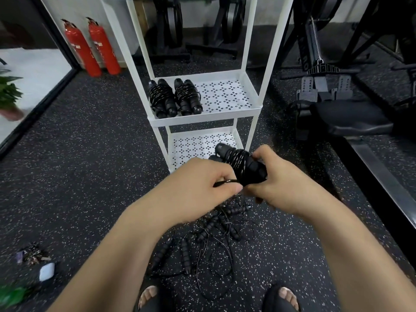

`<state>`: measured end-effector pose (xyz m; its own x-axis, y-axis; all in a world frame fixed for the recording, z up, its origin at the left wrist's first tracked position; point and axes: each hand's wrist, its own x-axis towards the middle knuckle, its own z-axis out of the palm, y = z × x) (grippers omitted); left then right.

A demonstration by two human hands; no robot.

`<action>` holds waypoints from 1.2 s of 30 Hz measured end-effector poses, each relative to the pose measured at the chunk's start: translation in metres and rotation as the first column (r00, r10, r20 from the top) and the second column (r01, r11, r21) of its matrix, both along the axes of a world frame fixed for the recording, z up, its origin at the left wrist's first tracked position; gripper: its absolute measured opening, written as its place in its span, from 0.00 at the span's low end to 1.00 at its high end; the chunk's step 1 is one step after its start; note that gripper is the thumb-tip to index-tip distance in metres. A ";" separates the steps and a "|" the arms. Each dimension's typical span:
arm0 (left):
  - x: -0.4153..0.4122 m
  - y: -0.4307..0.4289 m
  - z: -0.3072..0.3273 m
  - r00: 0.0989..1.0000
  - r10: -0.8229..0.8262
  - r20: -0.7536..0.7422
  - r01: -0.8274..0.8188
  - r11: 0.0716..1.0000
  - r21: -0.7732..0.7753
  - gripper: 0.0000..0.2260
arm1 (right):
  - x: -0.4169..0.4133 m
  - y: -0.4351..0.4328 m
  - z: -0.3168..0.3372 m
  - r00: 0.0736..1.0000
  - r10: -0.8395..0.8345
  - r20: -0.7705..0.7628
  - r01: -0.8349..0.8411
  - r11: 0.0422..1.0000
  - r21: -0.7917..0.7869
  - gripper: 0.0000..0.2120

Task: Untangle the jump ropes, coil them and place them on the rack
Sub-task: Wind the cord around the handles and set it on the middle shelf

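The right hand's [282, 183] fingers [261, 155] are clenching around a coiled rope [242, 166], its two black handles bundled side by side with cord wound round them. The left hand's [202, 179] fingers [234, 189] are pinching the loose cord end [226, 181] just beside the bundle's lower end. Both hands are meeting in front of the rack's [203, 121] bottom shelf [193, 146], with the bundle hanging above its near right corner. On the middle shelf [225, 96], two more coiled ropes [174, 97] are lying side by side at the left, touching. Below the forearms, a tangle [216, 235] of ropes is sprawling on the speckled floor [90, 176], near the person's sandalled feet [148, 297]. Two red extinguishers [93, 47] are standing against the wall, left of the rack.
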<state>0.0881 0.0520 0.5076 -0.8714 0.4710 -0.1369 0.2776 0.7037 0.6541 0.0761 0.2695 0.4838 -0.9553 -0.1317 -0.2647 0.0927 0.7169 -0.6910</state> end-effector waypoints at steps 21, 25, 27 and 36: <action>-0.046 -0.035 -0.045 0.871 0.232 0.433 -0.426 0.797 0.429 0.10 | 0.025 0.004 0.034 0.813 0.567 0.133 -0.285 0.585 -0.759 0.24; -0.020 -0.004 -0.040 0.870 0.396 0.295 -0.494 0.689 0.531 0.15 | 0.019 0.001 0.030 0.937 0.340 0.083 -0.145 0.593 -0.792 0.24; -0.016 0.011 -0.038 0.840 0.441 0.316 -0.538 0.606 0.586 0.11 | 0.017 -0.001 0.025 0.972 0.224 0.066 -0.080 0.582 -0.809 0.24; -0.005 0.028 -0.040 0.833 0.384 0.398 -0.537 0.392 0.747 0.07 | 0.008 -0.010 0.014 0.997 -0.070 0.025 0.060 0.552 -0.832 0.25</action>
<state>0.0831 0.0800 0.4680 -0.9971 -0.0356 -0.0677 -0.0609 -0.1641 0.9846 0.0845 0.2597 0.4981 -0.9723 -0.2254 -0.0612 0.1045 -0.1854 -0.9771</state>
